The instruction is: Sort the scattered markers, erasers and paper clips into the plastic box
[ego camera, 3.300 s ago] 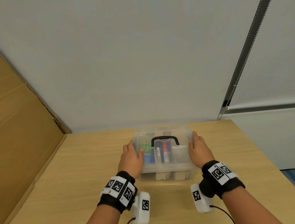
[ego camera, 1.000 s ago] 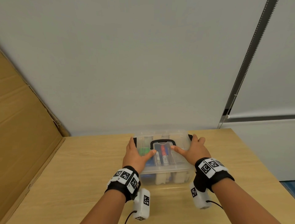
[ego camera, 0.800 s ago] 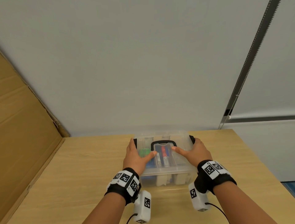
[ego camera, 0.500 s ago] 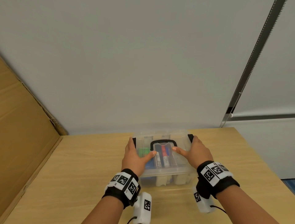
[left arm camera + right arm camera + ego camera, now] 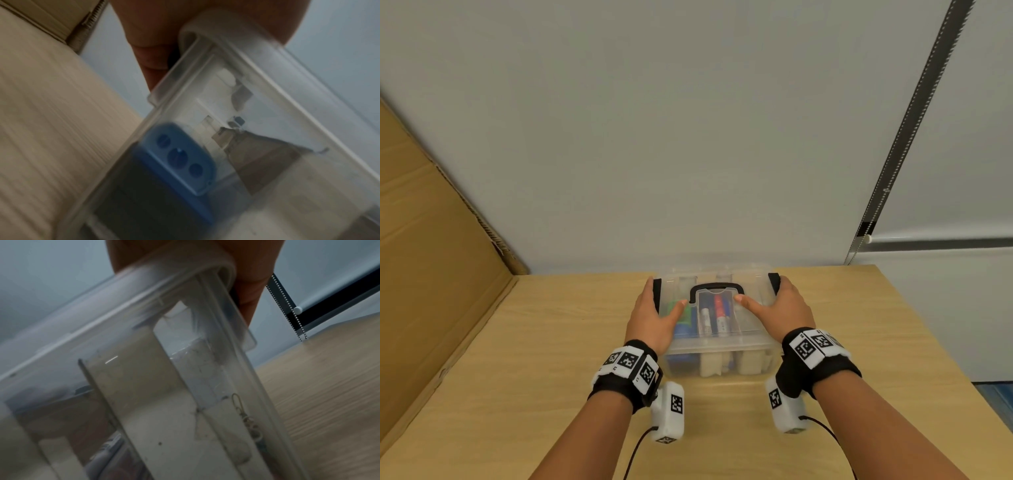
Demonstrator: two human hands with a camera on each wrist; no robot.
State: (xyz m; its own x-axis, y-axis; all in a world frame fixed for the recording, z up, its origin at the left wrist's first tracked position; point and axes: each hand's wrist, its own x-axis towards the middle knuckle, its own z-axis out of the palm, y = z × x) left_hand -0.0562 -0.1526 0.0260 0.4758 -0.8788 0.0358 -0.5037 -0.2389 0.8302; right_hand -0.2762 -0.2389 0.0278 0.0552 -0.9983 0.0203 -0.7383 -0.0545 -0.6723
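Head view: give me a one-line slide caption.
Left hand and right hand hold the lidded plastic box of markers on the wooden table.

Head view evenly lit and fairly sharp, soft shadow on the table (image 5: 551, 342) beneath the plastic box (image 5: 722, 342), wide-angle stretch toward the frame edges, both wrist views dimmer, greyish, motion-blurred, wood grain streaked.
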